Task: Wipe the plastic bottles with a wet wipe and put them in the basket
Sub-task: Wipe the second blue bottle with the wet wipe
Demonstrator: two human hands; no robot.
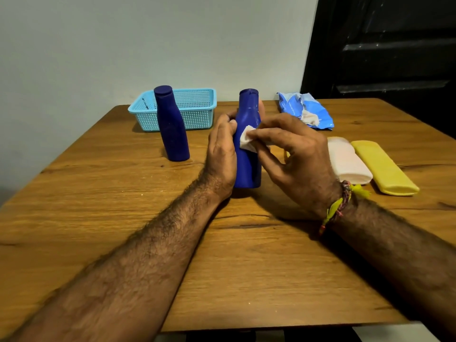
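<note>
Two hands are seen | blue bottle (247, 159) is gripped upright by left hand (221, 154), its far side hidden | wet wipe (246, 139), partly covered, is pinched against it by right hand (298, 156) | basket (195, 109) is left of both hands, behind second bottle (172, 124).

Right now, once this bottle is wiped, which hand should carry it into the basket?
Probably the left hand: it already grips the blue bottle, and the basket sits back-left on its side. The right hand is occupied pinching the wet wipe against the bottle.
</note>
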